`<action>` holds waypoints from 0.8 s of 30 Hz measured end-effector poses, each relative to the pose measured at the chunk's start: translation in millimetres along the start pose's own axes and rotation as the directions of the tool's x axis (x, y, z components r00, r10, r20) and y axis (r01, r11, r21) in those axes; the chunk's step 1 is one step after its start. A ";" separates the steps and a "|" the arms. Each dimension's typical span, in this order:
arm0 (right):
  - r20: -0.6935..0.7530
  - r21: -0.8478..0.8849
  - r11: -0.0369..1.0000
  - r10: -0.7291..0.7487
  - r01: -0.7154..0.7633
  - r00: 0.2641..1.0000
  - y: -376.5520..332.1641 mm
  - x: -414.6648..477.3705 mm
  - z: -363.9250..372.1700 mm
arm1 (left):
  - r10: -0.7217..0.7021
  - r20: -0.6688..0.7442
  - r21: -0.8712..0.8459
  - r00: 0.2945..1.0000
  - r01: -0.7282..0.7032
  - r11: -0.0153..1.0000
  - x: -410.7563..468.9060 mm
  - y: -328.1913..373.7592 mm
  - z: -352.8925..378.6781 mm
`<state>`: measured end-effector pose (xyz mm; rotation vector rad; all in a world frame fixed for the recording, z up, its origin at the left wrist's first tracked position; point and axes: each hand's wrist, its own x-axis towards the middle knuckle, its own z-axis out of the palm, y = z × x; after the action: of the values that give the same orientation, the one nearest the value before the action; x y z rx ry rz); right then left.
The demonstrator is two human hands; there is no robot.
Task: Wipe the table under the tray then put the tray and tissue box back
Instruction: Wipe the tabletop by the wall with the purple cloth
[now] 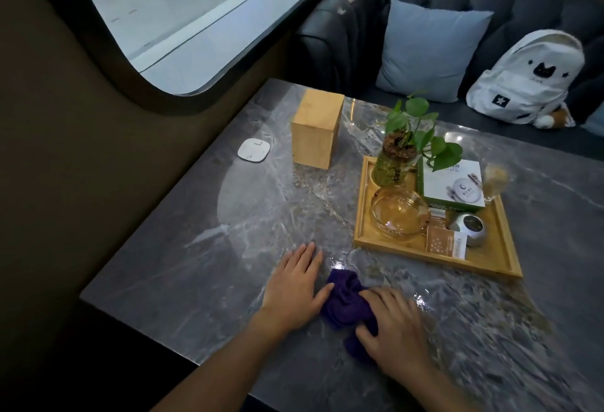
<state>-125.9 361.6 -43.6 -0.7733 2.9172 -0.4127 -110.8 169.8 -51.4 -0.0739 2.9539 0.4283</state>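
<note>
The right hand (395, 326) presses a purple cloth (346, 303) on the table (196, 248); the left hand (294, 287) lies flat beside it.

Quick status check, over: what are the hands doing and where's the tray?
Right hand pressing purple cloth on table; left hand flat beside it. Tray loaded, right of hands. Wooden tissue box upright, farther back. Nothing blocking.

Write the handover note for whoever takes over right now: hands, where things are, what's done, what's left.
Left hand: open, flat on the grey marble table, touching the cloth's edge.
Right hand: pressing down on the bunched purple cloth near the front edge.
Wooden tray: loaded, on the table's right side.
Wooden tissue box: upright, far left, apart from the tray.
Done: table looks wet and shiny by the cloth.
Left: finish wiping, then put the tray and tissue box back.
</note>
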 end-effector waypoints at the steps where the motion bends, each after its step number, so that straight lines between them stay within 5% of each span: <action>1: 0.001 0.018 1.000 -0.001 0.001 1.000 0.1 3.4 -0.8 | 0.019 0.019 -0.027 1.000 -0.019 0.999 -0.1 -1.9 -4.9; 5: -0.006 0.123 0.992 -0.010 0.011 1.000 -9.0 24.8 -9.4 | -0.052 -0.049 -0.163 0.997 0.044 0.986 -14.9 -22.0 -23.7; 10: -0.032 0.259 0.962 -0.076 0.082 0.997 -41.1 68.4 -24.0 | -0.302 -0.204 -0.112 0.931 0.285 0.952 -47.7 -74.5 -24.4; 14: -0.073 0.336 0.932 -0.118 0.136 0.990 -70.7 113.4 -24.7 | -0.605 -0.239 -0.212 0.759 0.568 0.795 -73.2 -108.7 -26.6; 18: -0.055 0.432 0.898 -0.069 0.086 0.996 -98.0 156.5 -18.2 | -0.753 -0.226 -0.280 0.618 0.699 0.658 -87.4 -140.3 -30.9; 24: 0.042 -0.088 0.962 -0.256 0.259 0.966 -112.6 198.3 9.1 | -0.818 -0.158 -0.288 0.554 0.766 0.574 -85.1 -176.5 -31.1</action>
<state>-243.2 166.7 -24.9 -1.1692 2.8317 -0.2835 -18.9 -5.9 -57.5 -1.5585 2.6824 0.5634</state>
